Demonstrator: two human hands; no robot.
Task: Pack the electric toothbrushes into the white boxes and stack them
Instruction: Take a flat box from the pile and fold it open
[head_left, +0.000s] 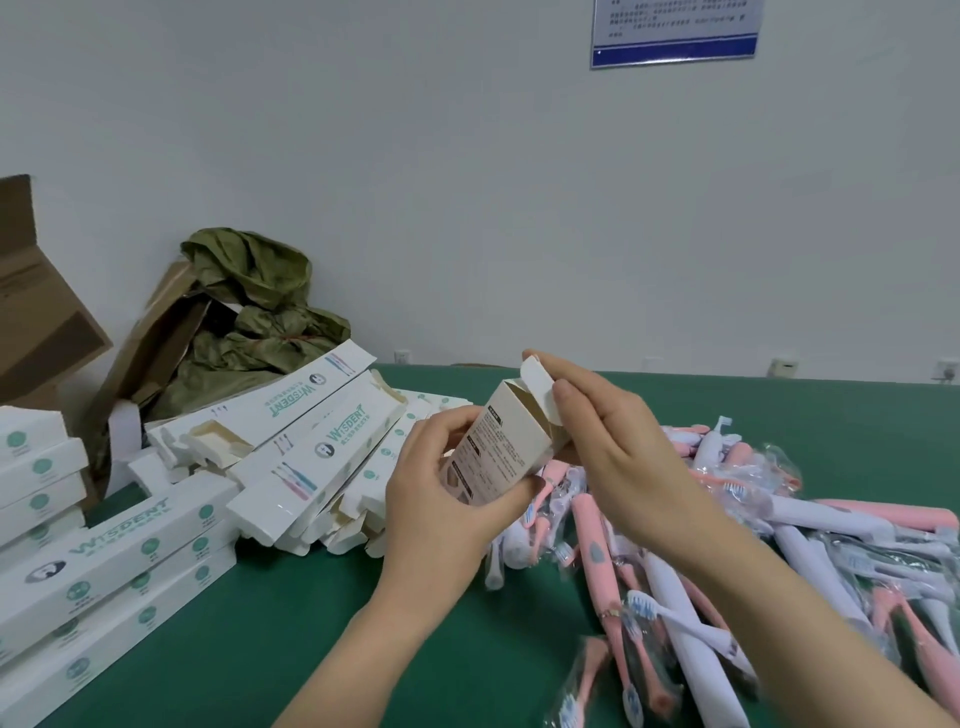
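Note:
A white toothbrush box (498, 447) is held up over the green table, its open end tilted up and away from me. My left hand (441, 499) grips the box's lower body. My right hand (613, 447) pinches the box's end flap (537, 387) between thumb and fingers. Pink and white electric toothbrushes in clear wrap (727, 561) lie heaped on the right. Open empty boxes (311, 457) are piled in the middle left. Closed boxes (104, 587) are stacked at the left edge.
Brown cardboard cartons (47, 312) and a crumpled olive-green bag (260, 322) stand at the back left against the white wall. The green table surface (291, 623) lies between the stacked boxes and my arms. A blue-framed notice (675, 31) hangs on the wall.

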